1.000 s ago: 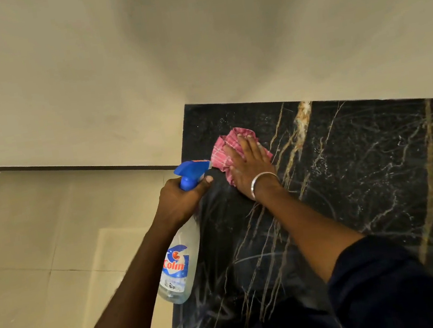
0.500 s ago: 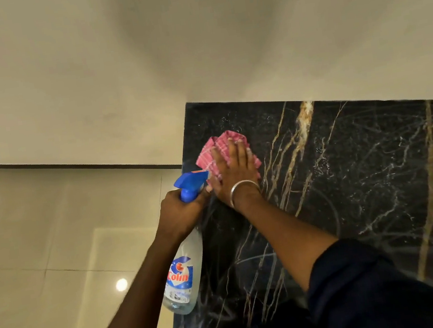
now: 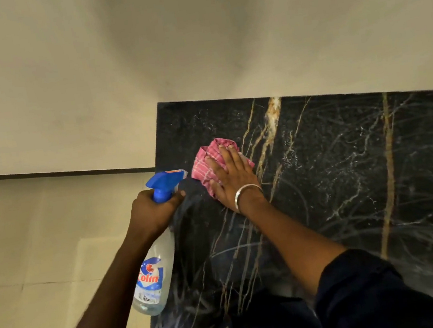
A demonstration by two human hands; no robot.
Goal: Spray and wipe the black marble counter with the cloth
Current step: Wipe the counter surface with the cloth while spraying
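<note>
A: Head view, the only one we have, and the right hand (image 3: pixel 232 177) is lying flat and spread on the pink cloth (image 3: pixel 216 161), pressing it onto the black marble counter (image 3: pixel 336 174) near its far left corner.

B: And it is tracking back. A second ago that cloth was further right, half a second ago it was swinging toward the left edge, now it is drifting right again. That looks like a short side-to-side scrub.

A: The left hand (image 3: pixel 151 210) is staying wrapped tight round the neck of the spray bottle (image 3: pixel 154 267), blue trigger head (image 3: pixel 166 183) pointing at the cloth, bottle body hanging down beside the counter's left edge.

B: Whether a finger is actually pulling that trigger, I can't tell. No mist is showing.

A: There's a silver bangle (image 3: pixel 245 191) on the right wrist, dark sleeve (image 3: pixel 365 282) below it.

B: Pale streaks are showing across the stone to the right and toward the near edge; dried residue or veining, hard to separate.

A: So I'd judge the wiping is only working this corner, with most of the slab to the right not yet covered.
</note>
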